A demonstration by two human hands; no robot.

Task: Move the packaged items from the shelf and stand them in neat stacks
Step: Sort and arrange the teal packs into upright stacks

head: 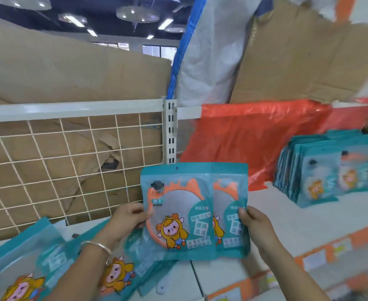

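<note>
**Both hands hold two teal packets upright over the shelf**

Far left: loose packets (26, 259) lie flat and overlapping on the white shelf (287, 227), faces up, with a yellow cartoon figure on each. They are blurred at the frame edge.

The left forearm comes up from the bottom edge over these loose packets, with a silver bracelet (96, 246) at the wrist. The left hand (128, 220) grips the left edge of the held packets (176, 209), thumb on the front face and fingers curled behind.

The held packets are two, upright and overlapped. The front one sits left and the second peeks out behind it on the right. Tops are level and faces point at the camera. Their bottom edge sits just above or on the nearest loose packets; cannot tell if it touches.

The right hand (259, 227) pinches the right edge of the same pair, thumb in front and fingers hidden behind. Its forearm enters from lower right.

Further right, well apart from the right hand, a standing stack (322, 170) of the same packets is upright on the shelf in tight rows. It is motion-blurred.

Behind, left to right: wire grid panel (59, 159), slotted white post (170, 131), red plastic sheet (254, 137). Cardboard (70, 72) is above them. An orange price strip (330, 246) runs along the shelf's front edge.
</note>
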